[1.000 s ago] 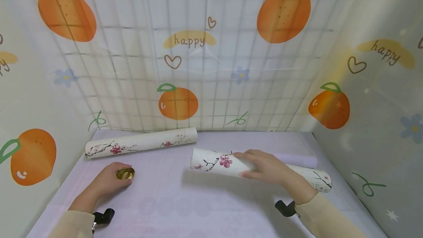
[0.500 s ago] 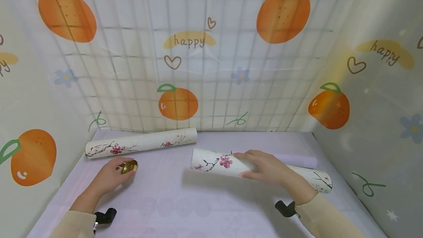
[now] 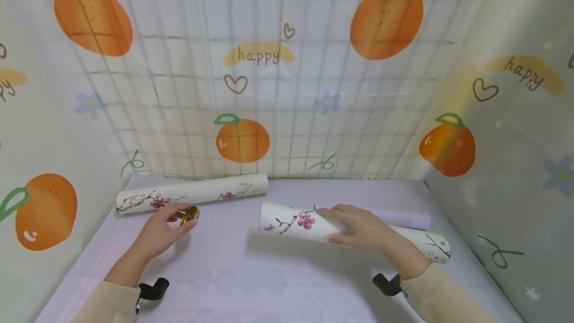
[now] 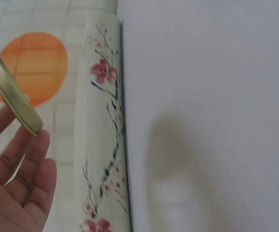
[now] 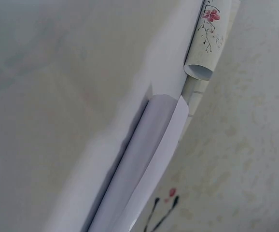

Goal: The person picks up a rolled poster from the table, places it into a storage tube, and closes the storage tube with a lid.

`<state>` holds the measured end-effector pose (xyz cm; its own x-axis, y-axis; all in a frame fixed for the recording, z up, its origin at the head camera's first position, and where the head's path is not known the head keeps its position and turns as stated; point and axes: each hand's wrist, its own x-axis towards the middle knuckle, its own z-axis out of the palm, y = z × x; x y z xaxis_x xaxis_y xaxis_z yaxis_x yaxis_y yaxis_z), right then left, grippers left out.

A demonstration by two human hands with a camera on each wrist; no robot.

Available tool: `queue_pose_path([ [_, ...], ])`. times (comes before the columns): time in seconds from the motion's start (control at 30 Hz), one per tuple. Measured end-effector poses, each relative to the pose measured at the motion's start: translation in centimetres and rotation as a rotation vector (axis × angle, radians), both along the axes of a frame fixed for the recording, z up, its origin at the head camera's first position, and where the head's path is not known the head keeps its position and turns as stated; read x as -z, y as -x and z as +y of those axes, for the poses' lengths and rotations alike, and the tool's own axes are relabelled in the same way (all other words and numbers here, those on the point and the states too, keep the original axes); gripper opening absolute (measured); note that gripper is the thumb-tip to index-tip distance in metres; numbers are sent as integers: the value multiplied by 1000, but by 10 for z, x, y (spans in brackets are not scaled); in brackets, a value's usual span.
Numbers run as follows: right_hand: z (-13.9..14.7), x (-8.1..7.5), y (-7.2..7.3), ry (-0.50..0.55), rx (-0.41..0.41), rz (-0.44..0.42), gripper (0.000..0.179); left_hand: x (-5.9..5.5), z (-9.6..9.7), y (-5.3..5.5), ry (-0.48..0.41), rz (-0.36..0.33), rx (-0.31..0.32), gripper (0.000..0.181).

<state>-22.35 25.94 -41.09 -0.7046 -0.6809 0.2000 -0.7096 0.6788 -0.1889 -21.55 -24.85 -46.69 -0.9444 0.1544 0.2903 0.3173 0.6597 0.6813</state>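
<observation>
In the head view my left hand point(image 3: 158, 231) pinches a round gold metal lid point(image 3: 190, 216) between thumb and fingers, above the table. The left wrist view shows the lid point(image 4: 15, 96) tilted, its rim and side visible, with fingertips at its edges. My right hand point(image 3: 358, 226) grips a white cardboard-like tube point(image 3: 287, 219) with pink blossoms and dark branches from above. That tube is held slightly off the table, over its shadow. A second blossom-patterned tube point(image 3: 193, 195) lies behind my left hand, near the back edge.
A plain pale lilac roll point(image 5: 139, 159) lies on the table behind the held tube, partly hidden by it in the head view. The lilac table point(image 3: 251, 283) is enclosed by curtain-like walls point(image 3: 287, 88) printed with oranges, over a wire grid at the back.
My left hand has moved a little right and away from me with the lid, which is turned more upright. The right hand and its tube have stayed in place.
</observation>
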Motion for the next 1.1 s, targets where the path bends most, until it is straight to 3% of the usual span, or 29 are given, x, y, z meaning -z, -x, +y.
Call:
queue_pose_path([
  [0.63,-1,-1,1,22,-3,27,64,-28,46,1,-144,92,32,48],
  [1.1,-1,-2,-3,41,18,27,67,-30,81,5,-277,39,92,46],
])
